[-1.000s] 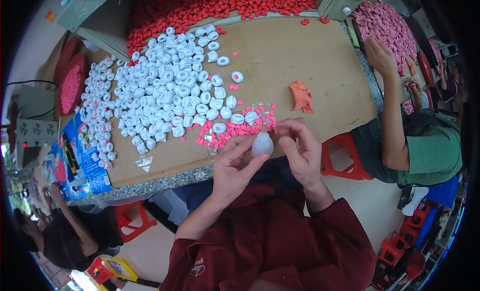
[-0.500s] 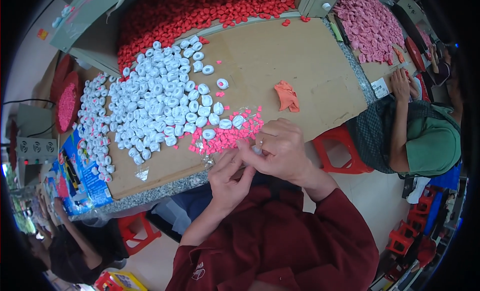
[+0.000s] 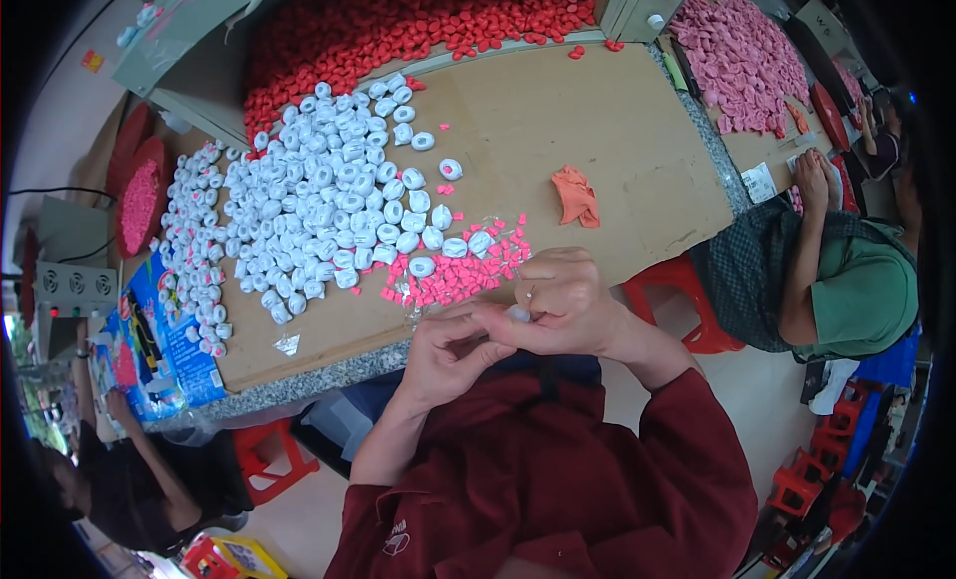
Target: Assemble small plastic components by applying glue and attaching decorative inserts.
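My left hand (image 3: 446, 358) and my right hand (image 3: 566, 305) meet just off the front edge of the table. Between the thumb and curled fingers of the right hand shows a small white piece (image 3: 518, 313), rounded and mostly hidden. The left hand is closed in a pinch against the right thumb; what its fingertips grip is covered. Just beyond the hands, small pink pieces (image 3: 463, 280) lie loose on clear plastic film. Past them spreads a big heap of white rounded pieces (image 3: 329, 196), many with an oval opening on top.
Red pieces (image 3: 418, 31) fill a grey-sided bay at the back. An orange crumpled cloth-like piece (image 3: 576, 196) lies on the brown board (image 3: 657, 151). A co-worker in green (image 3: 861, 280) sits at right near pink pieces (image 3: 742, 61). Red stools (image 3: 687, 300) stand by the table.
My hands have shifted slightly, and the white piece shows more between the right fingers. The left hand has risen a little toward the right one. The view has moved slightly.
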Motion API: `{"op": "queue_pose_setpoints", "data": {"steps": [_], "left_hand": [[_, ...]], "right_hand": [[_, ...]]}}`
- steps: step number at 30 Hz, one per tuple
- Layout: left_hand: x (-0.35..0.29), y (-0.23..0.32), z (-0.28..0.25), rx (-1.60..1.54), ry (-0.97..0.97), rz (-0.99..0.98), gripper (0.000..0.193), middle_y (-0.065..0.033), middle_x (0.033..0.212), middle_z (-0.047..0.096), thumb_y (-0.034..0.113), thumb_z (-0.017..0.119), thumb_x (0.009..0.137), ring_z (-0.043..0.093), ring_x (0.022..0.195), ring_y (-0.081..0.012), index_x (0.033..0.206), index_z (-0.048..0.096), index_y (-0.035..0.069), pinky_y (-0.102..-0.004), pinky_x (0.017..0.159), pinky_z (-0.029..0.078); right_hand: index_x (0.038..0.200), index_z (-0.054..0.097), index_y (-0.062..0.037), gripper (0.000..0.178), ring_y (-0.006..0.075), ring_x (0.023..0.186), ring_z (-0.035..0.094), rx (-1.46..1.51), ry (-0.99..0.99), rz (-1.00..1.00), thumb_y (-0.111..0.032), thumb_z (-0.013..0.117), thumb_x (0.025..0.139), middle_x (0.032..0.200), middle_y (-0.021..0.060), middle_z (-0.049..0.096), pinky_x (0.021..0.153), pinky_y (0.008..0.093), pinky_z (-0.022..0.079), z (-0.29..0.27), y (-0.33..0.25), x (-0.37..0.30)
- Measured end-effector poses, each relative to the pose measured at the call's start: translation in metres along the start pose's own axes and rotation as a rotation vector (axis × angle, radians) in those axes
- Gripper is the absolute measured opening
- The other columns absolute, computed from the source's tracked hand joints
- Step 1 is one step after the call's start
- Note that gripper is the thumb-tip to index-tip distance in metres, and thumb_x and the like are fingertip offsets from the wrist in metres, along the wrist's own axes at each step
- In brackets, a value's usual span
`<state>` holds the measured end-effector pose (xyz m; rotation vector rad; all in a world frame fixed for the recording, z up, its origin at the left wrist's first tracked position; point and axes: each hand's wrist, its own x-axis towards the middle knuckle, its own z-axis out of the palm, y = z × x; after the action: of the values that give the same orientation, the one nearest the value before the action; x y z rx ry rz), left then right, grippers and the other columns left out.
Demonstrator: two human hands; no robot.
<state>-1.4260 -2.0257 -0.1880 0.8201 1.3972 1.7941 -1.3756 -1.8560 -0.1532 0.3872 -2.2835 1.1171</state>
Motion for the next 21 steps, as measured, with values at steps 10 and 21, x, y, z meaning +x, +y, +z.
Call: {"op": "queue_pose_setpoints", "data": {"steps": [10,21], "left_hand": [[-0.018,0.006,-0.002,0.024,0.305,0.164,0.030,-0.0072,0.098,0.060,-0.002,0.062,0.078,0.056,0.089,-0.0126,0.107,0.058,-0.003,-0.0250,0.080,0.043],[-0.081,0.040,-0.026,-0.113,0.650,0.233,0.036,-0.0099,0.105,0.057,-0.006,0.057,0.080,0.056,0.095,-0.0155,0.115,0.049,-0.004,-0.0299,0.085,0.045]], "right_hand": [[0.059,0.054,0.0022,0.028,0.0134,0.044,0.045,-0.111,0.016,0.340,-0.008,0.051,0.085,0.054,0.0060,0.049,0.044,0.0276,0.034,-0.050,0.019,0.015],[0.064,0.056,0.0031,0.019,0.0147,0.051,0.045,-0.102,-0.367,-0.122,-0.008,0.060,0.078,0.056,0.0076,0.047,0.049,0.0289,0.034,0.032,-0.023,0.163]]}}
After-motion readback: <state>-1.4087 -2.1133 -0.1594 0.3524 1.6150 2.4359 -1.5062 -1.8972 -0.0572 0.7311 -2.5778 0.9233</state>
